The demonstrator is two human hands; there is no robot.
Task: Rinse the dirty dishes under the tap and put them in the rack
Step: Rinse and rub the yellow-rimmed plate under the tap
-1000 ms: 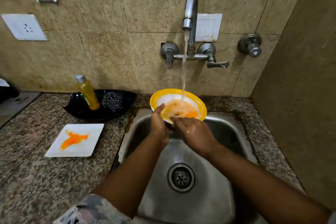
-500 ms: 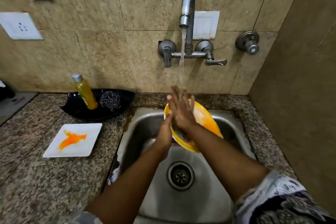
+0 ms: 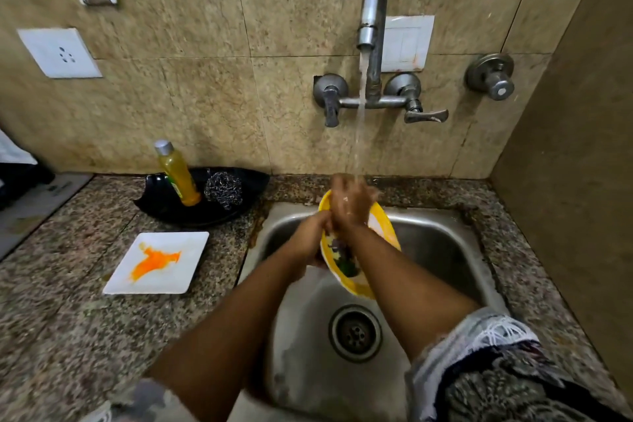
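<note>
A yellow-rimmed bowl (image 3: 383, 226) is tilted on edge over the steel sink (image 3: 438, 250), under the running tap (image 3: 371, 10). My left hand (image 3: 308, 240) grips the bowl's left rim. My right hand (image 3: 349, 202) lies flat on the bowl's inner face, fingers spread, with the water stream hitting it. Dark and green marks show on the bowl's lower inside. A white square plate (image 3: 161, 262) smeared with orange sauce lies on the granite counter left of the sink. No rack is in view.
A black dish (image 3: 239, 205) behind the plate holds a yellow soap bottle (image 3: 178, 175) and a steel scrubber (image 3: 223, 188). The drain (image 3: 355, 332) sits in the sink's middle. A side wall closes off the right. A wall socket (image 3: 60, 53) is at upper left.
The bowl has gone from facing up under the stream to tilted on edge. My right hand moved from its near rim onto its inner face and now rubs there.
</note>
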